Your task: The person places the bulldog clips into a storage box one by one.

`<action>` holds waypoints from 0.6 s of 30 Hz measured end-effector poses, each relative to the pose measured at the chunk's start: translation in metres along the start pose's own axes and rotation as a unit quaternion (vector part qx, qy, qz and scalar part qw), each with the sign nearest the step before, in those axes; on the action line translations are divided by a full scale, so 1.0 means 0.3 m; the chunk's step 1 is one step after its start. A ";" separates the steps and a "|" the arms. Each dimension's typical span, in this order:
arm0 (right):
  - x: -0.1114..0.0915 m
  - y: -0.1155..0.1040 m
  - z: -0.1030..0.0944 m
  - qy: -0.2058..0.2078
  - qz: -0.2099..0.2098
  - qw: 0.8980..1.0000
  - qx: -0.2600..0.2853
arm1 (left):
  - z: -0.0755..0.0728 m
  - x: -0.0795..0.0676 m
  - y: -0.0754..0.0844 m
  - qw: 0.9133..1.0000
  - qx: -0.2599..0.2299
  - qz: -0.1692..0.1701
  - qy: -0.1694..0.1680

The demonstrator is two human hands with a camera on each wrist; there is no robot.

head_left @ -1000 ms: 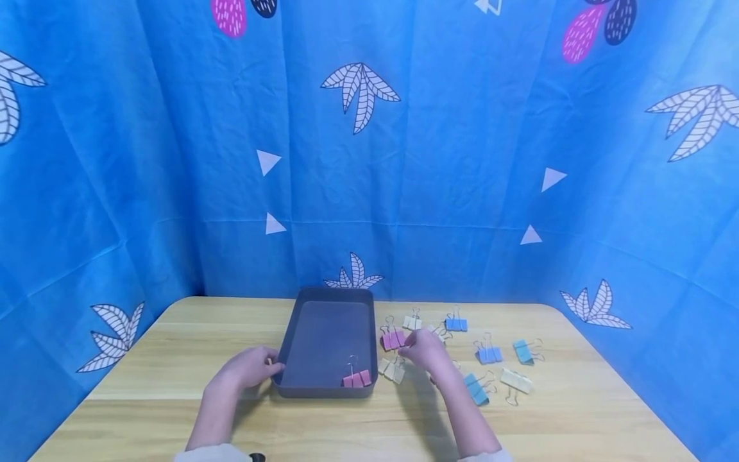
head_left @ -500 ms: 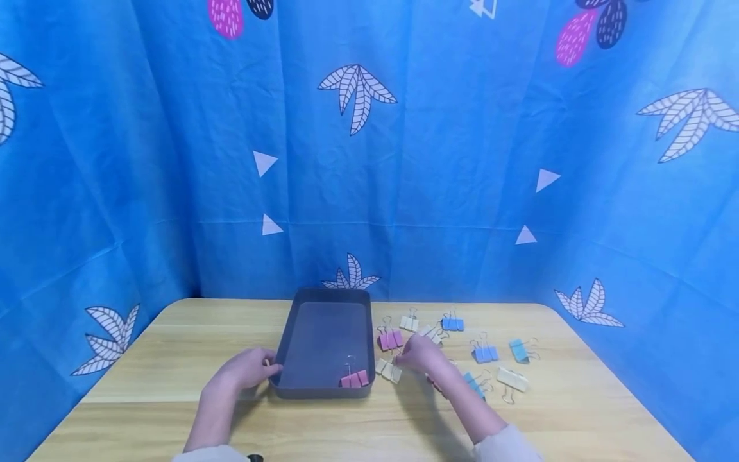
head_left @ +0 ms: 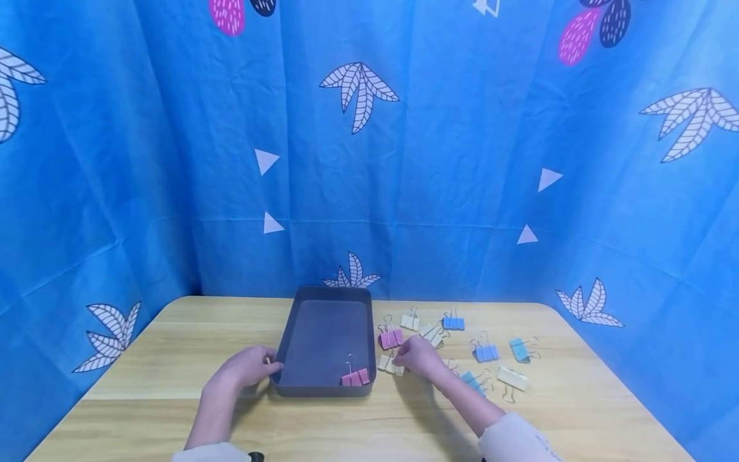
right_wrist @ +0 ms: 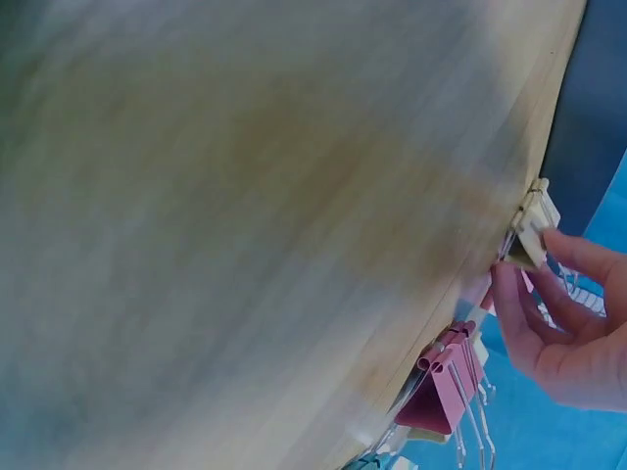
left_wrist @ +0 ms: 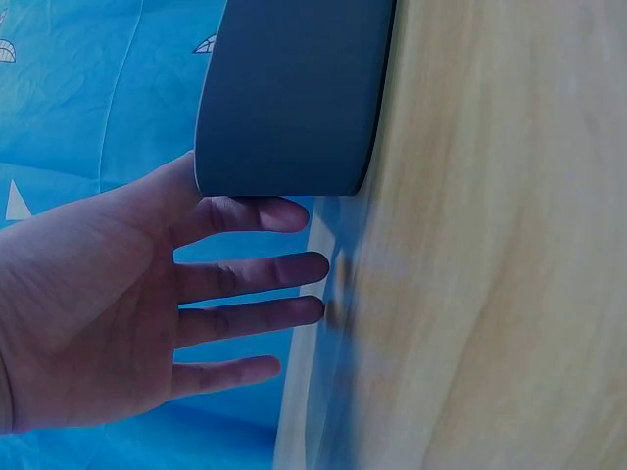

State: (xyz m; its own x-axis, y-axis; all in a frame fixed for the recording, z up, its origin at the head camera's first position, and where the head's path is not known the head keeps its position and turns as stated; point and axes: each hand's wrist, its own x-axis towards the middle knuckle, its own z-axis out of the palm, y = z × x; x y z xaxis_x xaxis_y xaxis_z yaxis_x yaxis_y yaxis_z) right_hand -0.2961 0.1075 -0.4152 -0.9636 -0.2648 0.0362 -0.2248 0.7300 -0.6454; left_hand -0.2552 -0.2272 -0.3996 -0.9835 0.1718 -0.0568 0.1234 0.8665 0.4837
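My left hand (head_left: 248,369) holds the dark grey tray (head_left: 287,333) at its near left side, thumb over the rim. In the left wrist view the other fingers (left_wrist: 255,279) extend outside the tray wall. A pink binder clip (head_left: 355,377) lies inside the tray's near right corner. Just right of the tray, my right hand (head_left: 420,357) pinches a cream binder clip (head_left: 385,364); the right wrist view shows this cream clip (right_wrist: 534,225) between thumb and fingertips. A magenta binder clip (head_left: 390,338) stands right behind it.
Farther right lie cream clips (head_left: 410,322), blue clips (head_left: 453,323) and teal clips (head_left: 519,350). A pink clip (right_wrist: 446,382) near my right hand is mostly hidden by the forearm in the head view. A blue curtain (head_left: 346,179) surrounds the wooden table (head_left: 323,430).
My right hand has shifted left and nearer, from beside the magenta clip to the cream clip, and now pinches it. The left hand stays on the tray.
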 end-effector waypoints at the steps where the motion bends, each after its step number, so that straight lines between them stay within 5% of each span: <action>1: 0.001 0.001 -0.001 0.004 -0.002 1.000 0.001 | 0.001 0.001 0.000 1.000 0.001 0.002 0.001; 18: -0.004 -0.011 -0.023 0.016 0.012 1.000 0.021 | 0.007 0.005 -0.006 1.000 0.013 0.009 0.011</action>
State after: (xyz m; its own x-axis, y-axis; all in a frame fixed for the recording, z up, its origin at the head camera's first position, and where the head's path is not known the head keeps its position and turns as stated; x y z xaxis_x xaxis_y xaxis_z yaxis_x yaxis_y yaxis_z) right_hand -0.2951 0.1096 -0.4079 -0.9731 -0.2263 0.0436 -0.1950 0.7083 -0.6785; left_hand -0.2565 -0.2274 -0.4023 -0.9837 0.1777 -0.0282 0.1449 0.8752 0.4616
